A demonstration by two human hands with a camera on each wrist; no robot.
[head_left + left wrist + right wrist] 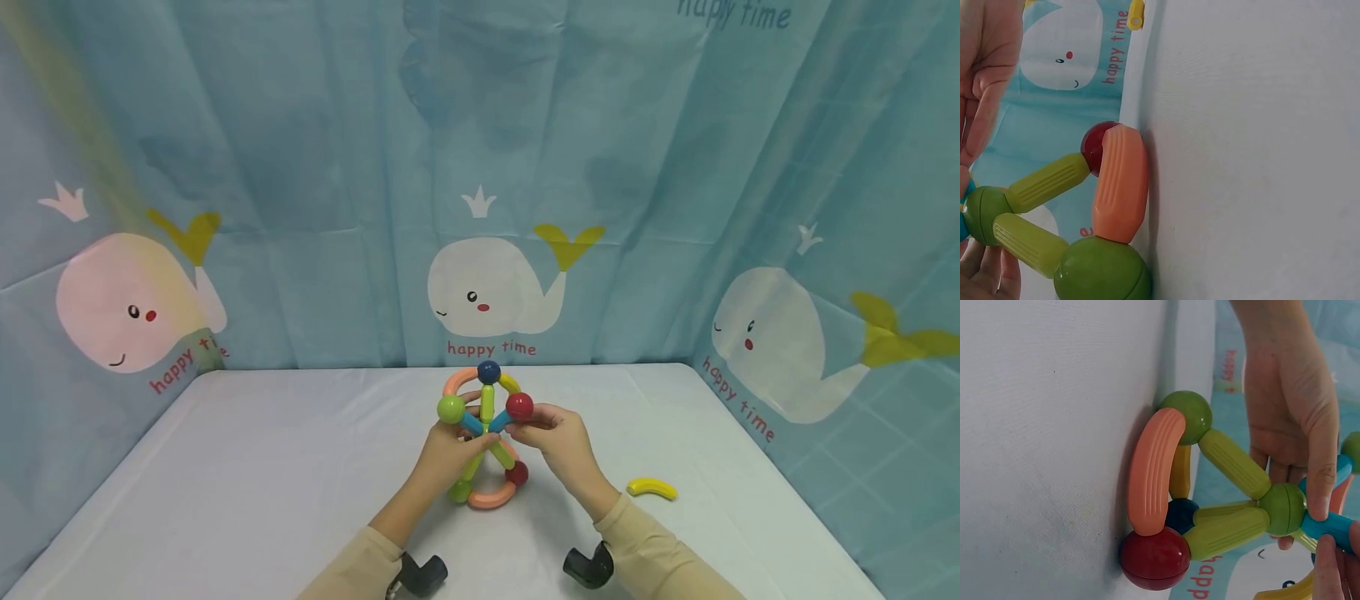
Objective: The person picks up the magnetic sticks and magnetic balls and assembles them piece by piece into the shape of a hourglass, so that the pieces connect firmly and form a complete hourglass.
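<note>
A frame of toy sticks and balls, seemingly magnetic, stands upright on the white table. At its middle is a green ball [1282, 509], which my left hand [448, 457] grips with thumb and fingers. My right hand [561, 437] pinches a blue stick [1330, 530] just below the upper red ball [520, 407]. Around the top are a dark blue ball [489, 372], a light green ball [451, 409], an orange curved stick [459, 380] and a yellow curved stick [509, 382]. Green sticks run down to the base, where another orange curved stick [1121, 187] joins a green and a red ball.
One loose yellow curved stick [652, 488] lies on the table [300, 467], right of the right forearm. Black angled fittings [589, 567] sit by both sleeves at the near edge. A blue whale-print curtain [322, 167] encloses the back and sides.
</note>
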